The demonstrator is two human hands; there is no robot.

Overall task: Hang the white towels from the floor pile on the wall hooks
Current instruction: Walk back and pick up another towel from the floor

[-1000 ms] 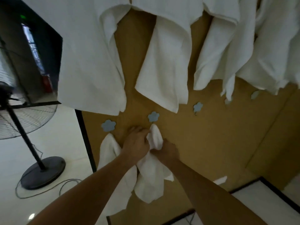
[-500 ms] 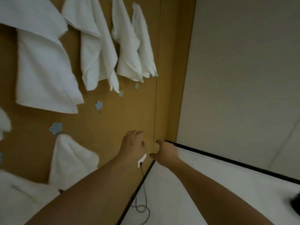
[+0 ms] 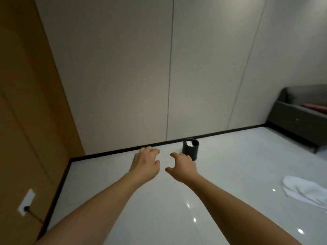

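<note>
**Empty Hands Over a Glossy Floor**

A person's two bare arms reach forward above the white floor, the left hand and right hand side by side, each grip apart with fingers loosely curled and holding nothing. A white towel lies crumpled on the floor, well to the right of the right hand. Just beyond the right hand a small black bin stands near the grey wall, and a dark sofa sits far beyond the towel.

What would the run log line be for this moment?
left hand: empty | right hand: empty | white towel: on floor, right | black bin: by wall
</note>
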